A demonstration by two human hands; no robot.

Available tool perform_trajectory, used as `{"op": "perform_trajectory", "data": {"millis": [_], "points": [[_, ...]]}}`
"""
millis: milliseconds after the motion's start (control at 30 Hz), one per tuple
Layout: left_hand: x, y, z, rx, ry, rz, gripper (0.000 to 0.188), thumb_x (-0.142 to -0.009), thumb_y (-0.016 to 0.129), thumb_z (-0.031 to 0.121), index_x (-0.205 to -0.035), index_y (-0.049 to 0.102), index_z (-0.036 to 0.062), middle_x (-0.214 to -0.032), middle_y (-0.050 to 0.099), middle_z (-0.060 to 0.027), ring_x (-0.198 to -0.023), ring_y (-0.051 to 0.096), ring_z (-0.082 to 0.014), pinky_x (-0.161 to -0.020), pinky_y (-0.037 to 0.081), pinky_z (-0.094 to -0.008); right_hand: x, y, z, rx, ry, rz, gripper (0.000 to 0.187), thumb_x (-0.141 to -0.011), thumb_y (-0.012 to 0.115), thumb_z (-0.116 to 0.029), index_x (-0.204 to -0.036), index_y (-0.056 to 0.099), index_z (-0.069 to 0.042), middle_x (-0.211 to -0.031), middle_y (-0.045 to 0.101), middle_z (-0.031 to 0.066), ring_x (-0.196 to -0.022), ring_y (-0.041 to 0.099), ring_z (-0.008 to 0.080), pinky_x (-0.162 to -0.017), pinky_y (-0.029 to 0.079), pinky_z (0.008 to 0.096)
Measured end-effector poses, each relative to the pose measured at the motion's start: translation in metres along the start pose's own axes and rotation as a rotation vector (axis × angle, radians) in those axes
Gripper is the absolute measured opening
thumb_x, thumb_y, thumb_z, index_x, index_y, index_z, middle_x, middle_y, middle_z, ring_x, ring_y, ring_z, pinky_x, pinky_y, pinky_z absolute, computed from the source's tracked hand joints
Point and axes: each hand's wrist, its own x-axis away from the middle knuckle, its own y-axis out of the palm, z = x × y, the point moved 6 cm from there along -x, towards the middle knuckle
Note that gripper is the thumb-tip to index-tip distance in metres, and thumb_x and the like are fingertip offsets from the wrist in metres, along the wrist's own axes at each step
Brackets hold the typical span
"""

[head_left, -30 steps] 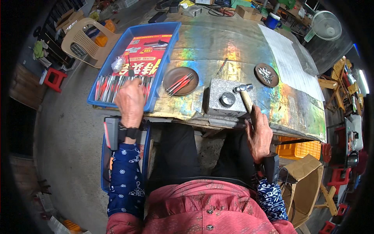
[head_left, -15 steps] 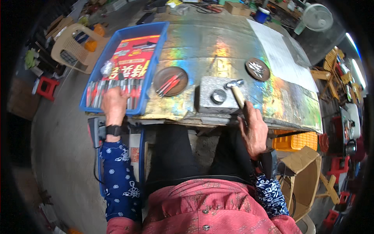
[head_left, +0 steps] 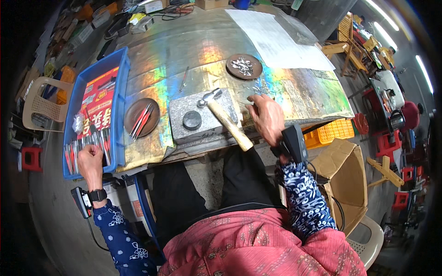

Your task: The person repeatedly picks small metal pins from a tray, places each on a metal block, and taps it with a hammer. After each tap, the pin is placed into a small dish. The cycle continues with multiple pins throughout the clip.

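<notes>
My left hand (head_left: 90,162) is curled closed over the near end of a blue tray (head_left: 120,106). Beneath and around it stands a packed row of slim red and silver tools (head_left: 102,140); whatever its fingers hold is hidden. My right hand (head_left: 268,117) hovers at the table's front edge, its fingers bent but apart, with nothing visible in them. Just beyond its fingertips lie scattered small silver pins (head_left: 263,87). A wooden-handled hammer (head_left: 225,118) rests on a grey stone block (head_left: 182,110), beside a round dark metal piece (head_left: 192,120).
Between tray and block, a brown dish (head_left: 131,112) holds several red and silver tools. Another brown dish (head_left: 232,71) has small silver pieces. A thin rod (head_left: 184,79) lies behind the block. White paper (head_left: 262,37) covers the far right; a cardboard box (head_left: 338,170) stands right of my arm.
My right hand has let go of the hammer, which now lies across the block, and moved right toward the pins. The view has shifted; my left hand stays at the tool row.
</notes>
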Motion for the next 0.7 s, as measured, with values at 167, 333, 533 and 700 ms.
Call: {"op": "perform_trajectory", "data": {"millis": [167,333,533,700], "points": [[0.006,-0.01,0.01,0.254,-0.043,0.115,0.011,-0.085,0.06,0.01,-0.089,0.06,0.0,-0.069,0.063,-0.0103,-0.053,0.056,-0.0163,-0.051,0.045,-0.0313,-0.028,0.028,0.016,0.128,-0.081,-0.1,0.025,-0.082,0.061,-0.008,-0.106,0.065,-0.005,-0.094,0.061,0.0159,-0.084,0.062,0.0368,-0.074,0.049,0.0447],[0.012,-0.025,0.042,0.604,0.064,0.157,0.007,-0.096,0.054,0.008,-0.096,0.055,0.0015,-0.072,0.063,-0.0044,-0.051,0.048,-0.0043,-0.045,0.04,-0.0206,-0.043,0.043,0.016,0.075,-0.201,-0.038,0.008,-0.076,0.057,-0.008,-0.081,0.057,-0.002,-0.089,0.057,0.0186,-0.083,0.061,0.0389,-0.071,0.049,0.0473],[0.022,-0.016,0.089,0.922,0.054,-0.047,0.021,-0.096,0.058,0.007,-0.113,0.061,-0.0051,-0.086,0.066,-0.008,-0.061,0.056,-0.0059,-0.057,0.048,-0.02,-0.052,0.056,0.015,0.193,-0.32,-0.006,0.015,-0.078,0.052,-0.015,-0.073,0.058,-0.002,-0.081,0.057,0.0183,-0.078,0.062,0.0384,-0.066,0.05,0.0466],[0.035,0.006,0.133,1.133,0.006,-0.248,0.018,-0.095,0.058,0.004,-0.109,0.061,-0.006,-0.087,0.068,-0.0102,-0.06,0.058,-0.0078,-0.06,0.049,-0.0204,-0.054,0.062,0.01,0.305,-0.367,-0.067,0.007,-0.073,0.057,-0.006,-0.078,0.057,-0.001,-0.085,0.057,0.0176,-0.081,0.063,0.0365,-0.066,0.052,0.0444]]}}
